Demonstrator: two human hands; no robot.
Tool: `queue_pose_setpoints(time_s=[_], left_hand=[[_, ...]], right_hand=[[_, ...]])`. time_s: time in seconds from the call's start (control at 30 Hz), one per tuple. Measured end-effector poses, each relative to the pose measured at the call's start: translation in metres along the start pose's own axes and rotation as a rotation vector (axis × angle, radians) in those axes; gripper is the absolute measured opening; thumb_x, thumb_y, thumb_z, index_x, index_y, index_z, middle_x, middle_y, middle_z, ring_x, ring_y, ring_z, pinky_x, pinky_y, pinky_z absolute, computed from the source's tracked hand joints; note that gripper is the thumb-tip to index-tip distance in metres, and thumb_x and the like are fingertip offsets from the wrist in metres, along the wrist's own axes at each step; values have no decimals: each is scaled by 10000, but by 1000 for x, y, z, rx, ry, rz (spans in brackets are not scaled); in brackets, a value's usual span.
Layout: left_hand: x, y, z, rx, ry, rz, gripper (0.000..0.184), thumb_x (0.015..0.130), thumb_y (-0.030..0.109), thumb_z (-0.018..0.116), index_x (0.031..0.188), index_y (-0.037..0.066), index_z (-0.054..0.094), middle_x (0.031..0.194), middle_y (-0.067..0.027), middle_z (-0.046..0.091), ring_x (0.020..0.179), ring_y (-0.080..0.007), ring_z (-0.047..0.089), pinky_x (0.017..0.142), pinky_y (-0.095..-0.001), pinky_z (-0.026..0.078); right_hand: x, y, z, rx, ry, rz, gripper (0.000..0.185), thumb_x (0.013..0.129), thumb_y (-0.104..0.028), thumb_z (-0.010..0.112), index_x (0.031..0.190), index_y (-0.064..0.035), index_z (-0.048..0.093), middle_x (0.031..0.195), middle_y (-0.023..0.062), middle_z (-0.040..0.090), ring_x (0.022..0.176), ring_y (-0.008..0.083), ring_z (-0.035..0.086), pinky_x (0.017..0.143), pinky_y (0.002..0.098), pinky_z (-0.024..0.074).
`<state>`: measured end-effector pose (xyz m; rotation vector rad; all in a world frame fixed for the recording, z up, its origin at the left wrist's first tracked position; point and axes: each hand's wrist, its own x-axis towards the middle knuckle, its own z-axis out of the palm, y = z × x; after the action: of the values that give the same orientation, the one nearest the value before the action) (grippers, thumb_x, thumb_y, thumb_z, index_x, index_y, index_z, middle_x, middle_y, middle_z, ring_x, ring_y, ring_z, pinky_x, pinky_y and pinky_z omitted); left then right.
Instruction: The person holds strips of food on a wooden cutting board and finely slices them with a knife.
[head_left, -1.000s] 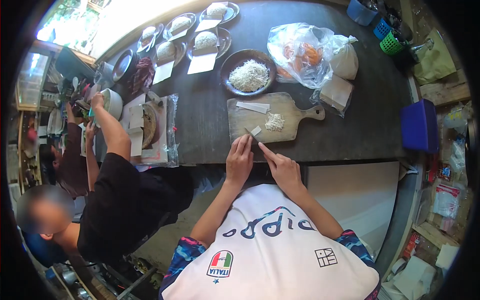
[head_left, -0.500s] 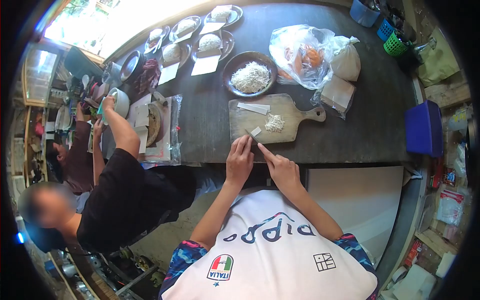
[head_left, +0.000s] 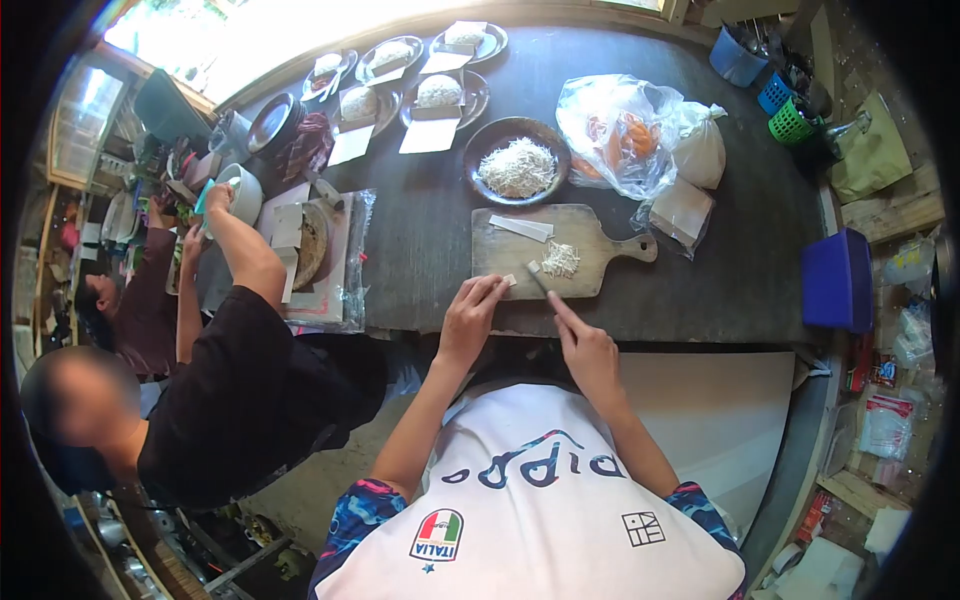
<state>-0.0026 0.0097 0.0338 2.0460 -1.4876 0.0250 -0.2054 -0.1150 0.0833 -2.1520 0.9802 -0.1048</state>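
My left hand (head_left: pixel 468 318) pinches a small pale piece (head_left: pixel 510 281) at the near left edge of the wooden cutting board (head_left: pixel 600 238). In my right hand (head_left: pixel 590 355) is a small knife (head_left: pixel 538 281), its blade over the board's near part with a bit of pale material at its tip. Thin pale shreds (head_left: pixel 561 260) lie in a small heap beside the blade. Flat white strips (head_left: pixel 522 227) rest at the board's far left. Just beyond the board, a dark bowl (head_left: pixel 474 150) holds a larger heap of white shreds (head_left: pixel 518 168).
Clear bags with orange contents (head_left: pixel 615 135) lie beyond the board's handle. Plates with white mounds and cards (head_left: pixel 437 95) stand far left. At left, a co-worker in black (head_left: pixel 250 400) reaches to a white bowl (head_left: pixel 243 190). A blue bin (head_left: pixel 838 280) is at right.
My hands have moved apart: the left drew back leftward with the pale piece, and the right shifted rightward with the knife. The whole view has shifted slightly.
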Motion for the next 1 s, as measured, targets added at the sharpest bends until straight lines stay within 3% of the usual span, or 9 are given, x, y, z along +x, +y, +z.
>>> queue_pose_setpoints(time_s=[0.17, 0.27, 0.37, 0.57, 0.77, 0.87, 1.0], left_hand=[[-1, -9, 1, -122, 43, -19, 451, 876, -64, 709, 1308, 59, 747, 1248, -94, 702, 1182, -322, 663, 1001, -433, 582], [4, -7, -1, -169, 10, 2, 441, 874, -72, 709, 1295, 52, 749, 1256, -89, 699, 1181, -322, 664, 1004, -435, 584], [6, -7, 2, -174, 7, 41, 473, 849, -87, 705, 1303, 41, 734, 1259, -99, 677, 1179, -324, 657, 1014, -434, 583], [12, -13, -1, -98, -105, 135, 542, 801, -89, 688, 1334, 8, 687, 1270, -125, 622, 1194, -325, 626, 1056, -424, 563], [9, -13, 0, -69, -89, 147, 547, 792, -57, 695, 1337, -10, 673, 1289, -128, 621, 1223, -315, 612, 1090, -410, 546], [7, -16, 2, -41, -81, 155, 472, 859, 23, 658, 1328, -21, 677, 1309, -120, 620, 1249, -277, 606, 1105, -376, 541], [4, -14, 4, -48, -66, 141, 512, 834, 1, 680, 1345, -16, 667, 1312, -120, 620, 1248, -290, 606, 1103, -388, 543]], right_hand=[[-1, -11, 0, 82, 38, 4, 452, 1110, -301, 600, 1560, -347, 600, 867, 214, 748, 799, 431, 745, 731, 533, 588], [-7, -17, 14, 1, 60, -5, 488, 1099, -235, 620, 1577, -331, 588, 748, 151, 695, 702, 365, 712, 725, 477, 560], [-13, -15, 27, -41, 127, -93, 489, 1089, -210, 616, 1567, -308, 601, 883, 158, 682, 793, 398, 716, 746, 518, 583], [-19, -33, 35, -122, 172, -52, 486, 1074, -176, 627, 1550, -270, 621, 940, 139, 615, 796, 373, 708, 743, 502, 585], [-29, -44, 38, -98, 172, -26, 514, 1056, -145, 659, 1552, -278, 629, 933, 148, 601, 831, 369, 683, 766, 474, 553], [-34, -48, 38, -106, 171, 2, 510, 1055, -145, 662, 1547, -275, 635, 944, 141, 611, 828, 365, 683, 771, 476, 550], [-34, -50, 36, -118, 157, 24, 511, 1058, -143, 661, 1553, -264, 630, 947, 137, 631, 823, 345, 687, 777, 460, 552]])
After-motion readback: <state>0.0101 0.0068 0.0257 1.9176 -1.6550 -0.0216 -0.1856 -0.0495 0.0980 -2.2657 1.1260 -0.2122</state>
